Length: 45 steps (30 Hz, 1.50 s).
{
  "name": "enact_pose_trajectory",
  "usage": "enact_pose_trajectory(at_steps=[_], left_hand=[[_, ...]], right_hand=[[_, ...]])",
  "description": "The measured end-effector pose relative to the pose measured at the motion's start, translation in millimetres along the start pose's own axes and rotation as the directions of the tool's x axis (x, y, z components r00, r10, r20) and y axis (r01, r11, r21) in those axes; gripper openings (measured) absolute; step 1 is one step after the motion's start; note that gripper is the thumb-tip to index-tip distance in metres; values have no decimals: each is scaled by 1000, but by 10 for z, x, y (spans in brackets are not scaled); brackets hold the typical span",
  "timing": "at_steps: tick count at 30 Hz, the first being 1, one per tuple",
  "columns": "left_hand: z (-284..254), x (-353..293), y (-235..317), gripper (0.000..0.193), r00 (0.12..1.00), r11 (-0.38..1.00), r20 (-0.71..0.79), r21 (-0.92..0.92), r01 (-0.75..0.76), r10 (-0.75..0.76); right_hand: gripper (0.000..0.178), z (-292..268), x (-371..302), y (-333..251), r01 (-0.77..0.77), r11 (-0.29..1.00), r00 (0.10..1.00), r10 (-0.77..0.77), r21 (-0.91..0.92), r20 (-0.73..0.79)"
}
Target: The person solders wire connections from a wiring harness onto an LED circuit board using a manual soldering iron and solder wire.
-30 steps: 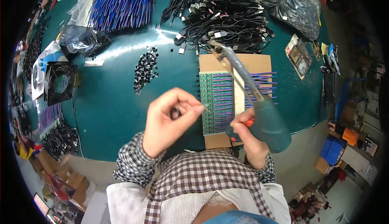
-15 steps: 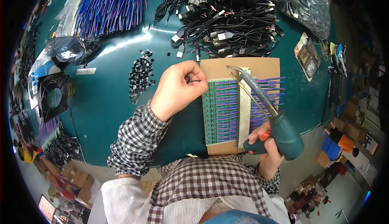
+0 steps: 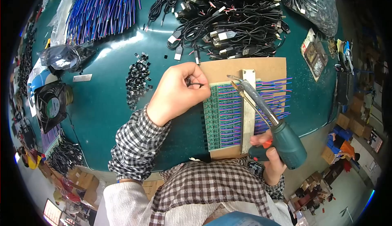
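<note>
The left hand [image 3: 177, 89] had travelled, over the last second, up the nine-o'clock edge of the green circuit boards [image 3: 211, 120] to their eleven-o'clock corner, while the green soldering gun [image 3: 289, 146] had drawn back, its tip now showing over the cardboard [image 3: 269, 65] instead of beyond its twelve-o'clock edge. The left thumb and fingers were pinched on a thin black cable [image 3: 188, 80], one loop tucked in the palm, the visible stretch aimed between three and four; whether its end met a board I couldn't tell. The right hand [image 3: 273, 161] was wrapped round the gun's handle. The gun sat at about four o'clock from the left hand, its long axis slanting so that the tip pointed between ten and eleven. To my eye this was the lining-up step, and the next move called for a steady pinch and a small, careful approach of the tip. Farther out, the boards ran in a column from twelve to six, their blue and purple wires [image 3: 228, 115] stretching toward three under a pale strip [image 3: 248, 107]. A heap of black cables [image 3: 237, 22] lay between one and two from the left hand, and small black connectors [image 3: 138, 79] between nine and ten.
</note>
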<state>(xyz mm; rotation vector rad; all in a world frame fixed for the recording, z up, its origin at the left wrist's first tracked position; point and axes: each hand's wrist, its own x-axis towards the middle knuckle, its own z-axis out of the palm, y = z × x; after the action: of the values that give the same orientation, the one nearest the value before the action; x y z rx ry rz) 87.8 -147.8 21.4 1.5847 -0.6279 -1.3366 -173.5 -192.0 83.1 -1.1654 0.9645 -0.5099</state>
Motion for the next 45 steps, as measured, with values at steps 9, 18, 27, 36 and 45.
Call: enact_pose_trajectory(at_steps=[9, 18, 27, 36, 45], left_hand=[[65, -254, 224, 12, 998, 997, -48, 71, -42, 46], [334, -636, 301, 11, 955, 920, 291, -356, 163, -57], [468, -738, 223, 4, 950, 911, 309, -380, 157, -35], [498, -774, 201, 4, 953, 871, 299, -456, 184, -45], [243, -694, 241, 7, 994, 968, 102, -251, -5, 32]], right_hand=[[40, 58, -9, -114, -37, 999, 999, 37, -2, -8], [31, 284, 211, -226, 82, 941, 993, -48, -329, 109], [26, 327, 69, -164, 258, 793, 964, -253, -552, 86], [29, 264, 81, -72, 312, 788, 950, -259, -530, 174], [17, 315, 76, -176, 118, 903, 988, -149, -412, -43]])
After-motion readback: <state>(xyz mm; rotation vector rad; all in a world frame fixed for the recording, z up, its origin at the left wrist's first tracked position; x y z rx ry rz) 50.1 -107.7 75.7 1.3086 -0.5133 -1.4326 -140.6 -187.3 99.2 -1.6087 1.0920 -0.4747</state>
